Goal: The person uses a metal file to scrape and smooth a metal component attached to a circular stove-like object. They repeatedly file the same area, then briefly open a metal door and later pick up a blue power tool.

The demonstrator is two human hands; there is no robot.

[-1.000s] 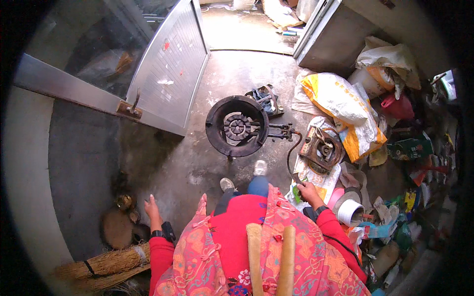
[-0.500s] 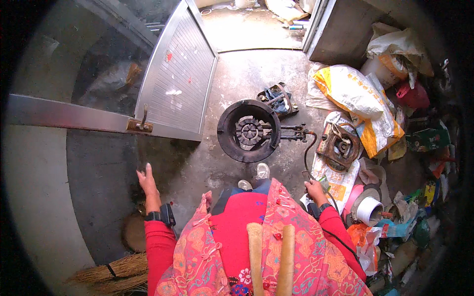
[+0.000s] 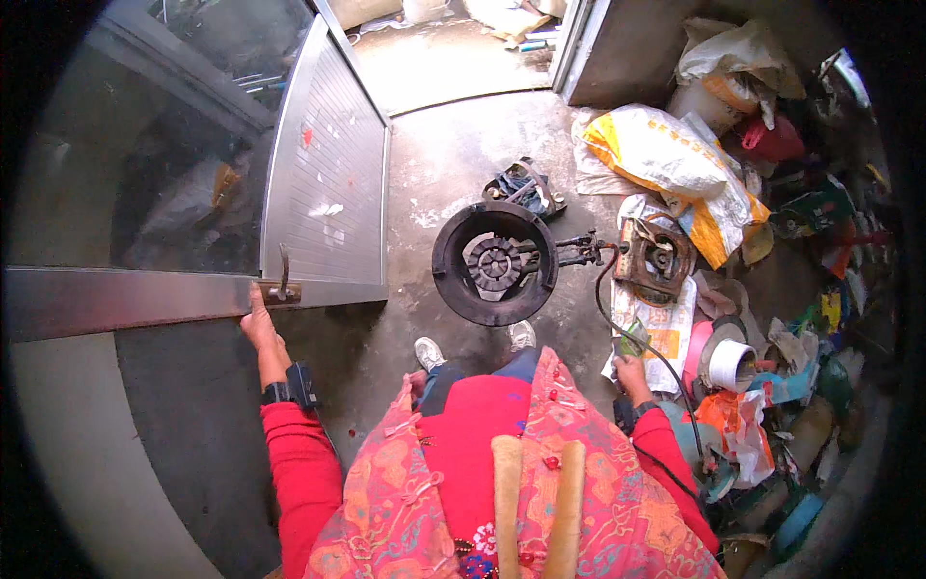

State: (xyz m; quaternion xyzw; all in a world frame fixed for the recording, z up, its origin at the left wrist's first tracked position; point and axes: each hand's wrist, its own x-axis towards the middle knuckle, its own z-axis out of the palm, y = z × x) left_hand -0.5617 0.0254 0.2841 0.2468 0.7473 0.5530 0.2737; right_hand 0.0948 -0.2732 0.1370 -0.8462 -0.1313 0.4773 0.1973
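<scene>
My left hand (image 3: 262, 330) reaches to the metal rail of a door (image 3: 323, 193), right beside its lever handle (image 3: 283, 288). One finger is stretched out flat against the rail; the other fingers show poorly. At the right, my right hand (image 3: 632, 376) hangs low with its fingers curled, in front of a printed white bag (image 3: 661, 323). What it holds, if anything, I cannot make out. A dark hose (image 3: 601, 294) loops past this hand. Ahead of my feet stands a round black gas burner (image 3: 444, 280), its valve pipe joined to the hose.
A rusty small stove (image 3: 656, 261) sits on the printed bag. White and orange sacks (image 3: 656, 154) lie behind it. Rolls of tape (image 3: 723, 362) and mixed litter (image 3: 805, 405) crowd the right side. A dark tool bag (image 3: 526, 186) lies behind the burner. Beyond it is a bright doorway (image 3: 458, 63).
My left hand has moved up and forward onto the door rail beside the handle. My right hand has shifted slightly to the right, away from the hose. My left foot has moved left.
</scene>
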